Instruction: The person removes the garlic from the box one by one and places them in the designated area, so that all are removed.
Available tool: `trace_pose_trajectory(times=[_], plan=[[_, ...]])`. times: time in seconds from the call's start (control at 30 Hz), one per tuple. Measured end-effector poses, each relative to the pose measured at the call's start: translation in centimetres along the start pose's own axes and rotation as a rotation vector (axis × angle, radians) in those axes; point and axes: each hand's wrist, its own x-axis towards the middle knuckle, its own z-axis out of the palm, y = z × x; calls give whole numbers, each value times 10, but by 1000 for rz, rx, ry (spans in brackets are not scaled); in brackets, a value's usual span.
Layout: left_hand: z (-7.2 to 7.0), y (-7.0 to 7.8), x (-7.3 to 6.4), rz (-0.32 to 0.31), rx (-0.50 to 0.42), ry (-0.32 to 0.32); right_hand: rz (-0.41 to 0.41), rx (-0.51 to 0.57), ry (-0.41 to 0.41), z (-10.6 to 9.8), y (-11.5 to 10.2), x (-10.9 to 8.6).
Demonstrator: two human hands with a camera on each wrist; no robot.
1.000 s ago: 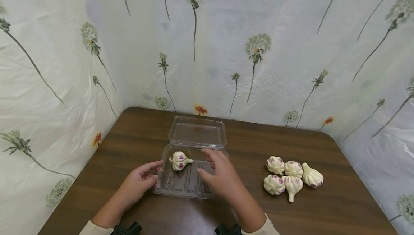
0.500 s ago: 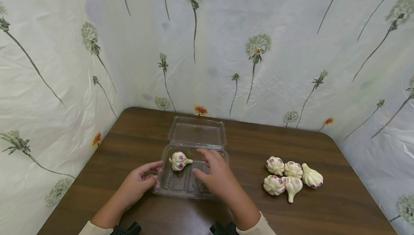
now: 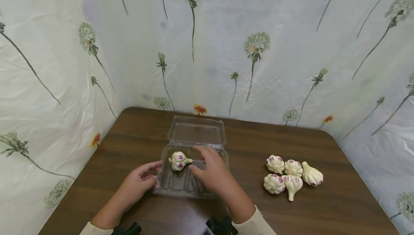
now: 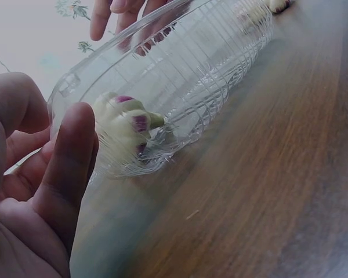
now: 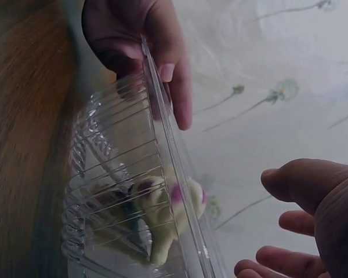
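Observation:
A garlic bulb (image 3: 179,161) with purple patches lies in the left part of a clear plastic container (image 3: 181,192), whose hinged lid (image 3: 197,130) is folded back. My left hand (image 3: 137,181) holds the container's left rim, thumb and fingers about the edge; the left wrist view shows the thumb (image 4: 69,162) near the corner. Over the container's right half hovers my right hand (image 3: 211,168), thumb and fingers spread apart, nothing between them. In the right wrist view its fingertips (image 5: 271,179) are clear of the bulb. Part of the container is hidden beneath this hand.
Several more garlic bulbs (image 3: 292,183) lie grouped on the brown wooden table (image 3: 258,138), right of the container. A white sheet (image 3: 213,48) printed with dandelions hangs behind the table and along both sides.
My right hand has moved a little left over the container, toward the garlic bulb in it. The left hand stays at the rim, and the bulbs have not moved.

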Motion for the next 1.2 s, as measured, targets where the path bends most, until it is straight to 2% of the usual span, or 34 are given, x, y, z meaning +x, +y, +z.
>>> trace_pose_trajectory(times=[0.23,0.47,0.87,1.2], plan=[[0,-1,1,-6,9,9,24,22,12,6,-1,6],[1,-4,0,-50,31,33,31,33,-4,12,-6,10],[-2,-1,2,-17,33,13,16,-21,-4,25,-4,23],[0,-1,2,-14,37,5,64,-99,-57,37,0,24]])
